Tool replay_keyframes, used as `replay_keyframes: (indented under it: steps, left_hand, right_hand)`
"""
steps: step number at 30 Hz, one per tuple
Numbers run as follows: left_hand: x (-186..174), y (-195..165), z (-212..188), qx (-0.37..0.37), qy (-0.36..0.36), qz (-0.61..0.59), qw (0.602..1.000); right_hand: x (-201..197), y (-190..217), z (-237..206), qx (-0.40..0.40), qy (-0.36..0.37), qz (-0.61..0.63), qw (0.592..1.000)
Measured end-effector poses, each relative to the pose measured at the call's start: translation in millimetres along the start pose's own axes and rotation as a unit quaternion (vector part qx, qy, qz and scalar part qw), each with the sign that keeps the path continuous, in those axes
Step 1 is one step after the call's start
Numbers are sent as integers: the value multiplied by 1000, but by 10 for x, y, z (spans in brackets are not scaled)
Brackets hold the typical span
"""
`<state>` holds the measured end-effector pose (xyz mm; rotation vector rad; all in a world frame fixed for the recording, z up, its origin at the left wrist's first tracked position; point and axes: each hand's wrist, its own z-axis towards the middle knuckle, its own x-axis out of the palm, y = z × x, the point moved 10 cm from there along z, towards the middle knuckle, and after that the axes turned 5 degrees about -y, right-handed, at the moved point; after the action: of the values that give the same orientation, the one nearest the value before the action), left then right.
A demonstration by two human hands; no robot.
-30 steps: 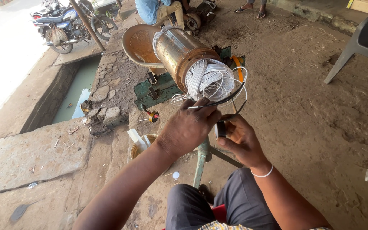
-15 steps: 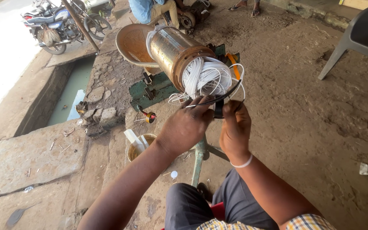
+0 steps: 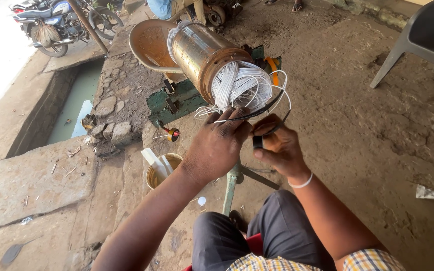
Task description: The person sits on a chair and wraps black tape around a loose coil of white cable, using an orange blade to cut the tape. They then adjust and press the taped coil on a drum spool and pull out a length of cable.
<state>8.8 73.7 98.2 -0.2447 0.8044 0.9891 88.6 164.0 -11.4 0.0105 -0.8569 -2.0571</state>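
From the head camera, the risk is seen first: the bundle of white wires (image 3: pixel 242 88) spilling from the end of the rusty metal cylinder (image 3: pixel 204 50) could be snagged or pulled out of order if the black strip (image 3: pixel 257 113) is drawn too hard across it, and thin wire insulation could be nicked where it is pinched. The cylinder is held on a green stand (image 3: pixel 177 100) over bare ground, so a sideways tug could also shift it.

The left hand (image 3: pixel 217 145) is seen curled, fingers pressed together at the wire ends just below the bundle, with one end of the black strip pinched there. The right hand (image 3: pixel 280 148) is closed narrowly around a small dark object, possibly a tape roll, though that cannot be told for sure. A small bucket (image 3: pixel 161 170) is seen beside the stand, well apart from both hands.
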Motion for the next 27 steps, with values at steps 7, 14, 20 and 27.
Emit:
replay_keyframes:
  steps: [7, 14, 20, 27]
  left_hand:
    - [43, 69, -41, -6, 10, -13, 1000]
    - [43, 10, -55, 38, 30, -6, 999]
    - [38, 53, 9, -12, 16, -56, 998]
    - [69, 62, -5, -18, 10, -42, 999]
  right_hand:
    - [-47, -31, -35, 142, -13, 63, 988]
    - [-97, -159, -142, 66, -190, 53, 978]
    - [-153, 88, -107, -54, -137, -228, 962]
    - [-52, 207, -92, 48, -59, -85, 993]
